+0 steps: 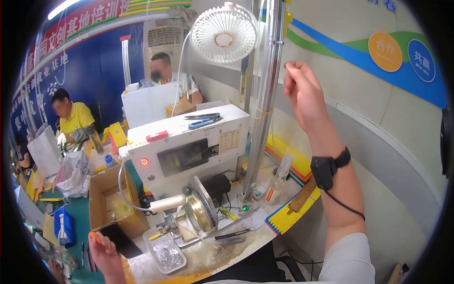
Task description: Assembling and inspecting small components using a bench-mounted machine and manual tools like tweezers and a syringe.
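Note:
My right hand (302,94) is raised high, to the right of the upright metal post, its fingers curled and thumb pressed to them. Whatever they may hold is too small to make out. At the lower left, my left hand (105,254) is also curled, with an orange covering or piece (93,236) at a fingertip. Close to it lie a dark phone (121,240) and a clear plastic tray (169,255) of small shiny pieces. In front of me stands a white machine (189,142) with a screen, a brass-coloured wheel (196,213) and a white handpiece (168,204).
A cardboard box (113,189) sits left of the machine. Tweezers (231,234) lie at the bench's front edge. Scissors (203,120) rest on the machine, below a white fan (223,34). A clear bottle (278,182) stands right. Two people work farther back.

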`<act>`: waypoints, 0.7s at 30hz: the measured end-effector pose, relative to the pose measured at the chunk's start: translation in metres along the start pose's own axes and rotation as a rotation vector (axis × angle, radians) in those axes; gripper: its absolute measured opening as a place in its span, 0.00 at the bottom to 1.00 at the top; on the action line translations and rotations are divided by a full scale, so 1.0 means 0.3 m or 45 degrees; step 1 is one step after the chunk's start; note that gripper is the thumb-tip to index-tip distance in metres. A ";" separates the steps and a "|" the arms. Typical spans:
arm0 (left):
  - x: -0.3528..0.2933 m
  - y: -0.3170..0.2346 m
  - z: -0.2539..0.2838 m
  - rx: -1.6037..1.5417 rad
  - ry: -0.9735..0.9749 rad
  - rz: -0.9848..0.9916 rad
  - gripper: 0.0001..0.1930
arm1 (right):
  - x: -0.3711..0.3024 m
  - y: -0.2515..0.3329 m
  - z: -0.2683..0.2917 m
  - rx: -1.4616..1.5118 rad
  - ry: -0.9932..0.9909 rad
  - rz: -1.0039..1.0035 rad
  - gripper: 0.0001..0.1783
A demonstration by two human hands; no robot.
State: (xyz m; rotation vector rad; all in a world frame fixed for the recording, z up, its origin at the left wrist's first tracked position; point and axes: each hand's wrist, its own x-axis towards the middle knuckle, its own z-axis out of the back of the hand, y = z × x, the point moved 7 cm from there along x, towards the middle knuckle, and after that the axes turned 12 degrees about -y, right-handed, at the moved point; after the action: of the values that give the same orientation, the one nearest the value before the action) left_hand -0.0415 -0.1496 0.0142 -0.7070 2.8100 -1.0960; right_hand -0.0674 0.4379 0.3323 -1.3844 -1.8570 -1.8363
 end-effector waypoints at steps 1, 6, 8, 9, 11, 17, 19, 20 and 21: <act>0.011 -0.007 0.015 -0.027 -0.038 0.000 0.09 | 0.035 0.024 -0.016 -0.030 -0.024 0.045 0.12; 0.031 -0.028 0.035 -0.093 -0.047 -0.016 0.09 | 0.095 0.125 -0.073 -0.236 -0.086 0.241 0.09; 0.019 -0.035 0.024 -0.099 -0.038 -0.029 0.09 | 0.087 0.159 -0.053 -0.386 -0.331 0.331 0.07; 0.003 -0.038 0.007 -0.074 0.011 -0.044 0.07 | 0.073 0.171 -0.071 -0.389 -0.319 0.332 0.07; -0.042 -0.037 -0.029 -0.045 0.042 -0.055 0.06 | 0.011 0.221 -0.105 -0.298 -0.298 0.391 0.06; -0.254 0.096 -0.169 0.679 0.363 0.153 0.10 | -0.539 0.147 -0.293 -0.170 0.547 0.249 0.03; -0.313 0.141 -0.255 0.833 0.628 0.016 0.04 | -0.759 0.112 -0.322 -0.189 0.905 0.217 0.08; -0.331 0.145 -0.335 0.947 0.867 -0.096 0.04 | -0.850 0.101 -0.333 -0.199 1.045 0.186 0.11; -0.350 0.153 -0.402 1.002 1.006 -0.183 0.04 | -0.914 0.069 -0.335 -0.136 1.054 0.119 0.13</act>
State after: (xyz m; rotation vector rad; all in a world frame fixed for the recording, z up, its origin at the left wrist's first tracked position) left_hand 0.0101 0.0014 0.0618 -0.4339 2.3860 -2.7520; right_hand 0.0510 0.2188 0.1782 -0.5482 -1.2511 -2.0315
